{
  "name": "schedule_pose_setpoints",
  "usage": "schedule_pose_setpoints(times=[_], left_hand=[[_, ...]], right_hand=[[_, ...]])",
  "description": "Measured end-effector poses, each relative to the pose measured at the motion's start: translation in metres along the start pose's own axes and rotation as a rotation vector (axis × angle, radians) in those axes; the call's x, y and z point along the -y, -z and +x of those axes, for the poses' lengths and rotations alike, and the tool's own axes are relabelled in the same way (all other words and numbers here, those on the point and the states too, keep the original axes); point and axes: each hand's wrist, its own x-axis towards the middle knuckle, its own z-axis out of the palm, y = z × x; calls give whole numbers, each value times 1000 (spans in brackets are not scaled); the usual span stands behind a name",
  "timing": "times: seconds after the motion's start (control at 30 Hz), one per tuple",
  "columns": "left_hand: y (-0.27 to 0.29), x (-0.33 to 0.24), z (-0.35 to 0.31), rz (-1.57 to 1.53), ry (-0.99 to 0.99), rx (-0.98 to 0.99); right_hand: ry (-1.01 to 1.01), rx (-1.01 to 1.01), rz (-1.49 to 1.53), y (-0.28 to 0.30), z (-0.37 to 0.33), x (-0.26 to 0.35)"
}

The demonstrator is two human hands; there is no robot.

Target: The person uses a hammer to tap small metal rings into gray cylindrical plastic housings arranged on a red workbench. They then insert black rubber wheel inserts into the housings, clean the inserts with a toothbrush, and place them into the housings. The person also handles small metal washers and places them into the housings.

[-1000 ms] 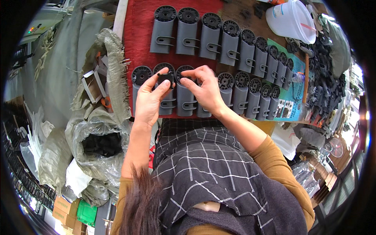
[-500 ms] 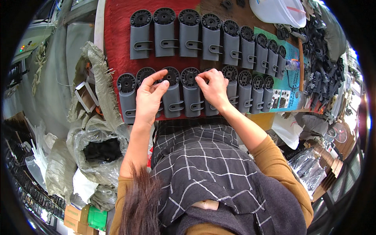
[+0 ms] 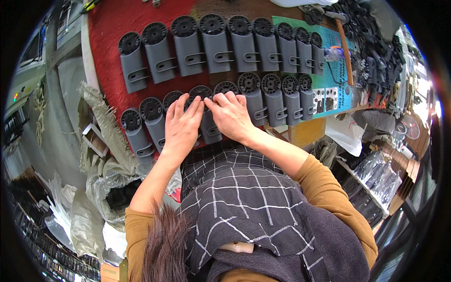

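Note:
Grey plastic tube housings with round black end caps stand in two curved rows on the table. Both my hands meet over one housing (image 3: 210, 130) in the near row, fingertips at its round black cap (image 3: 201, 90). My left hand (image 3: 182, 124) is closed, fingers together and tips against the cap's near-left edge. From the right, my right hand (image 3: 231, 116) bends its fingers into a pinch at the same cap. Whatever small piece may lie between the fingertips is hidden. A neighbouring housing (image 3: 226, 87) is partly covered by my right hand.
The far row of housings (image 3: 188, 56) stands on a red cloth (image 3: 105, 51). A wooden strip (image 3: 344, 51) and a pile of black parts (image 3: 378, 66) lie to the right. At the left are a frayed woven sack (image 3: 110, 127) and a plastic bag (image 3: 105, 188).
My view has shifted, so the table appears turned. My hands have come together over one cap; before, they were apart, the left with thumb and finger spread.

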Motion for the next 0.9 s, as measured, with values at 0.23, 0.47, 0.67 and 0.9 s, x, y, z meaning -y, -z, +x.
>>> schedule_pose_setpoints(times=[0.23,0.47,0.67,0.9], left_hand=[[-3,-33,36,-134,30,-25],[-13,-52,71,-80,19,34],[9,-12,133,-324,192,-264],[-2,99,270,-271,485,-466]], right_hand=[[-247,-165,-38,32,-30,-51],[-263,-175,142,48,-42,-92],[-263,-225,60,93,1,-146],[9,-359,67,74,213,-173]])
